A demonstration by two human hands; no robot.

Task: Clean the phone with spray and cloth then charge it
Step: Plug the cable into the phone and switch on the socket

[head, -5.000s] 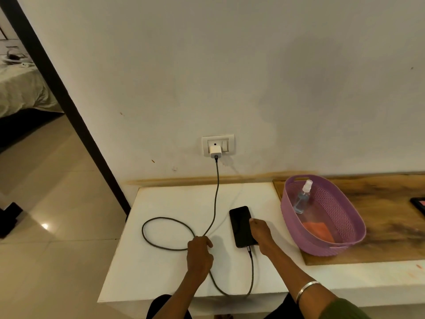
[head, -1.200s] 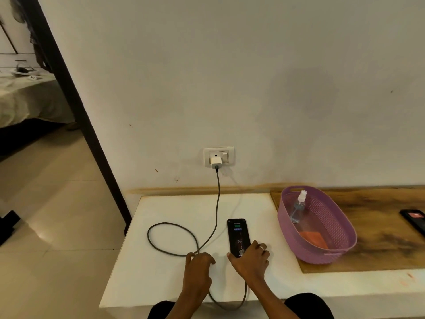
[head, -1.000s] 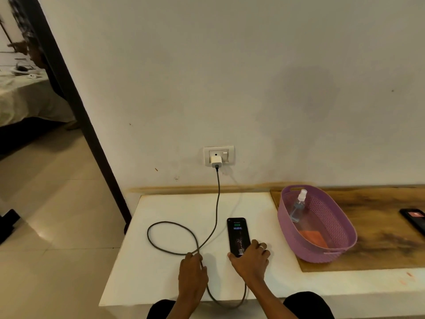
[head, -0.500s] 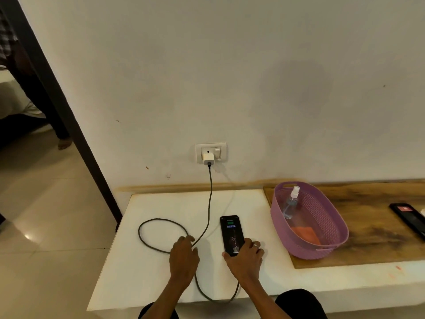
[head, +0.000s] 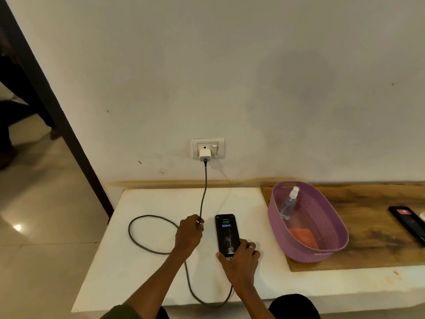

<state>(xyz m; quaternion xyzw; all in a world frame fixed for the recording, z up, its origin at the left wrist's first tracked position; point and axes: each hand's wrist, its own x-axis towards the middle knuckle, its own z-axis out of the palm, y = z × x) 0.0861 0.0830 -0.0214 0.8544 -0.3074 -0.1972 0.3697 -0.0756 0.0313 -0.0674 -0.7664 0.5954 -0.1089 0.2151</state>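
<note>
The black phone (head: 226, 231) lies flat on the white counter (head: 147, 268) with its screen lit and a green battery icon showing. My right hand (head: 240, 256) holds its near end, thumb on one side and fingers on the other. A grey charging cable (head: 147, 244) runs from the white charger (head: 204, 155) in the wall socket, loops on the counter and reaches the phone's near end. My left hand (head: 189, 233) pinches the cable where it comes down from the wall. The spray bottle (head: 288, 204) and orange cloth (head: 303, 237) lie in the purple basket (head: 331, 247).
The basket stands on a wooden board (head: 372, 233) to the right. A second dark phone (head: 409, 223) lies at the board's far right edge. On the left, a dark door frame (head: 53, 107) opens onto a tiled floor (head: 41, 226).
My left hand has moved forward along the counter and now pinches the cable nearer the wall. The phone's screen, dark five seconds ago, is lit. My right hand stays at the phone's near end.
</note>
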